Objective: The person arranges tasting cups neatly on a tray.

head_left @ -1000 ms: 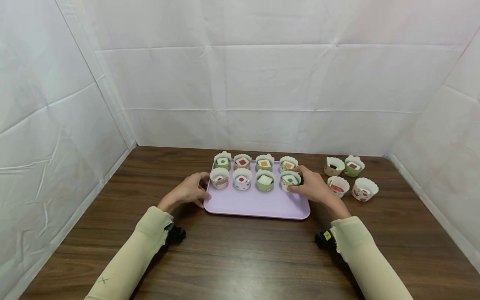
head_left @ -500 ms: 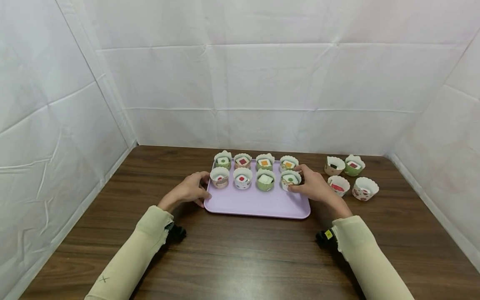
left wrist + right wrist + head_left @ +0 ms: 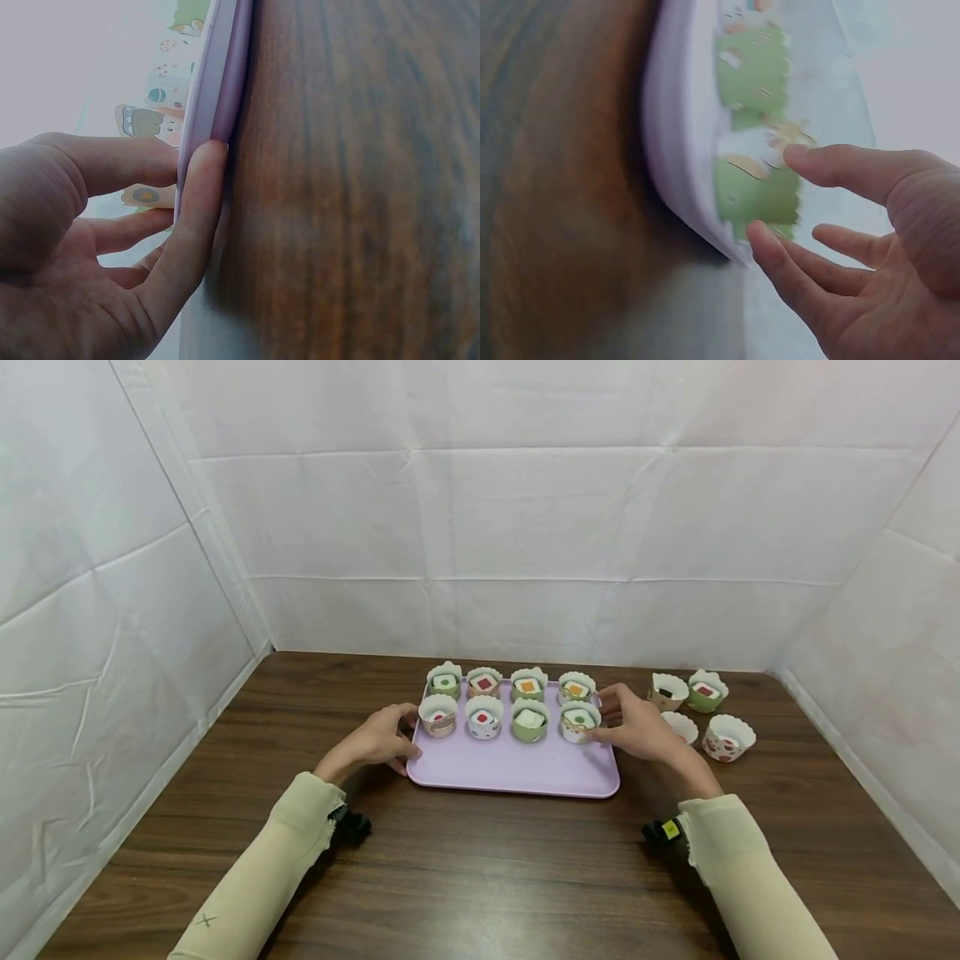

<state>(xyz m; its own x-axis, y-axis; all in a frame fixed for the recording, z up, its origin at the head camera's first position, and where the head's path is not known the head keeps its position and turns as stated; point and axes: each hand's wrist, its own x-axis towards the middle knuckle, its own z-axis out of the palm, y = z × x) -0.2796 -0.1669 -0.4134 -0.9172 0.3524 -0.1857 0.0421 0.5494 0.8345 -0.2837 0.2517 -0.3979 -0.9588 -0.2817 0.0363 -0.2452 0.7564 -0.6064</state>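
A lilac tray (image 3: 510,768) lies on the wooden table, with two rows of scalloped paper baking cups toward its back. Small white pieces, several with red, orange or green centres, sit in the cups. At the tray's left edge, my left hand (image 3: 378,737) pinches the rim; the left wrist view shows the thumb and a finger (image 3: 196,195) on either side of that rim (image 3: 201,112). My right hand (image 3: 637,727) is beside the front-row right-end cup (image 3: 580,731), fingers spread and holding nothing. In the right wrist view a gap shows between its thumb and fingers.
Several more paper cups stand on the table right of the tray, among them a green one (image 3: 707,693) and a white patterned one (image 3: 727,745). My right hand partly covers another cup (image 3: 681,725). White cloth walls (image 3: 525,527) enclose the table's back and sides.
My right hand has let go of the front-row right-end cup and moved slightly right, its fingers spreading. The left hand, tray and cups stay in place.
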